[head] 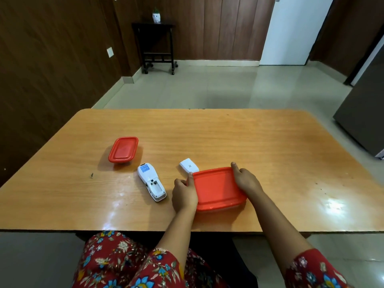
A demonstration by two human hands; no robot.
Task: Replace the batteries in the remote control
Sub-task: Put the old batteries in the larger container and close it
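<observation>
A white remote control (151, 181) lies face down on the wooden table (228, 138), its battery compartment uncovered and seemingly without batteries. Its white battery cover (188, 165) lies apart, to the right of it. Nearest me stands a red-lidded container (217, 189). My left hand (184, 193) grips its left edge and my right hand (245, 179) holds its right edge, fingers on the lid. No batteries are visible.
A second, smaller red-lidded container (123, 149) stands at the left, behind the remote. A dark side table (155, 46) with a small plant stands against the far wall. A grey fridge (365, 113) rises at the right.
</observation>
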